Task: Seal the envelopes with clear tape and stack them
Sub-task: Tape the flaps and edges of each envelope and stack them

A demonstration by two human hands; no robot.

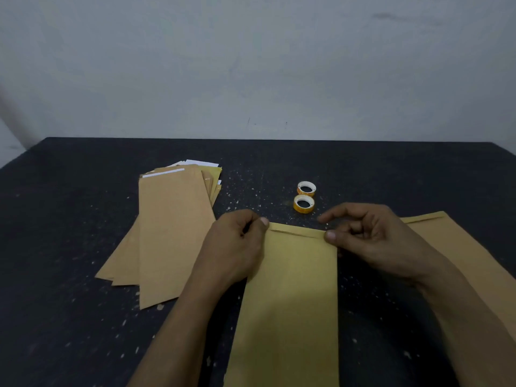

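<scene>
the envelope point(290, 289) lies flat on the bench point(69, 219), just nearer than the tape rolls point(303, 203), with its folded flap point(296, 229) toward them. the left grip point(237, 241) pinches the flap's left corner; the right grip point(368, 236) pinches its right corner, thumb on top. the envelope looks light, thin and limp, easy to crease and likely to slide on the bench, so the fold's corners seem the best hold, with one side pressed down. left of the rolls lies the stack point(173, 233); right of them, a second envelope point(460, 247).
</scene>
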